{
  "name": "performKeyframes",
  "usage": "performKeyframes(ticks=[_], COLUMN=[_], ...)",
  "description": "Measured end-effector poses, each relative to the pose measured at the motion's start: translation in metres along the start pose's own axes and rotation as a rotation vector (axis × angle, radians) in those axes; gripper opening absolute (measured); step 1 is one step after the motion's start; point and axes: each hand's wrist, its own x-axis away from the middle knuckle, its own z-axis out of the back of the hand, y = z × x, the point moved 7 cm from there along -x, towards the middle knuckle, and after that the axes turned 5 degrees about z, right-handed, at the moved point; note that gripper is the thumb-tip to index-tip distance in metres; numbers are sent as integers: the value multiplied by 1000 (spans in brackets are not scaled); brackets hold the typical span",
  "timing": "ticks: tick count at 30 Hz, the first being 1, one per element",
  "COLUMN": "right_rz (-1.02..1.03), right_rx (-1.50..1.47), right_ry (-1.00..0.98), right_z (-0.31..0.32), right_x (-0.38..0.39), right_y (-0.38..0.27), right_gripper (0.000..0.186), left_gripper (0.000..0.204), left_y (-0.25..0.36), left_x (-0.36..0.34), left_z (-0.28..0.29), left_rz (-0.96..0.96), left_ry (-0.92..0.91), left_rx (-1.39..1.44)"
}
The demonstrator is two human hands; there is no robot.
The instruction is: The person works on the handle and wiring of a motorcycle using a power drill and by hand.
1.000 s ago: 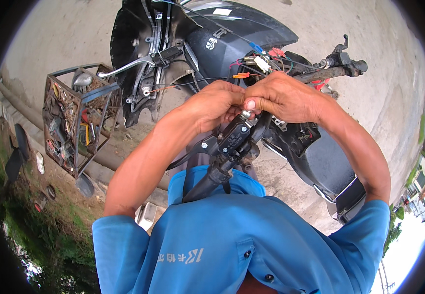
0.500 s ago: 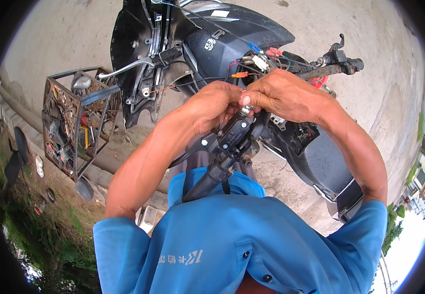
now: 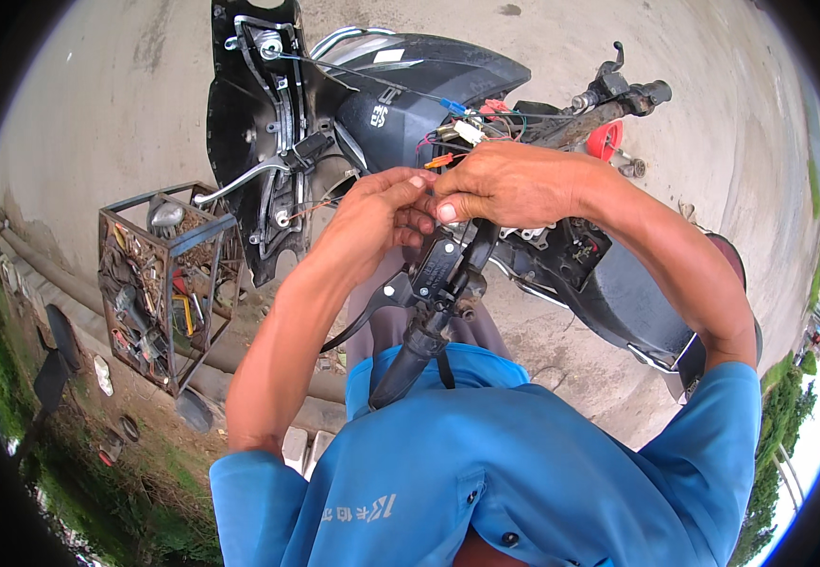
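Both hands meet above the handlebar of a partly stripped scooter. My left hand (image 3: 377, 222) has thumb and forefinger pressed together, its other fingers curled loosely below. My right hand (image 3: 514, 184) is closed in a pinch, its thumb pointing left toward the left fingertips. Whatever lies between the fingertips is too small or hidden to make out. Just below them sits a black brake reservoir (image 3: 440, 265) with a black lever (image 3: 358, 317) and a rubber grip (image 3: 405, 369). Exposed wires carry an orange connector (image 3: 439, 162), a white connector (image 3: 469, 132) and a blue connector (image 3: 452, 107) beside my right hand.
A dark front panel (image 3: 254, 118) with a silver lever (image 3: 249, 180) is at the upper left. A rusty metal frame bin (image 3: 172, 248) holds tools and scrap. To the right are the far handlebar end (image 3: 651, 94), a red round part (image 3: 605, 140) and the black seat (image 3: 632, 298).
The view has shifted, so the scooter's far parts and the bin sit differently in it. My left fingers have drawn slightly apart from my right hand and show more; the right remains pinched.
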Motion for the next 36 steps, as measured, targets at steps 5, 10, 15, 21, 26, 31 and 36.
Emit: performKeyframes(ticks=[5,10,15,21,26,31,36], right_rz=[-156,-26,-219,32,-211,-89,-224], right_rx=[-93,4,-176,110,-129,-99,-191], right_ry=[32,39,-59,-7,237,208,168], right_z=[-7,0,-9,5,3,-12,-10], right_x=[-2,10,14,-1,15,6,13], right_y=[11,0,16,-13,-4,1,3], right_gripper=[55,55,47,43,54,49,56], left_gripper=[24,23,27,26,25,23,21], left_y=[13,16,15,8,20,4,-22], left_x=[25,42,48,75,113,152,204], left_z=[9,8,-16,-10,-43,-22,25], left_rz=[-140,-218,-262,-438,-846,-976,-997], left_ry=[48,86,112,233,505,702,937], left_rx=[-31,-116,-326,-448,-878,-797,-634])
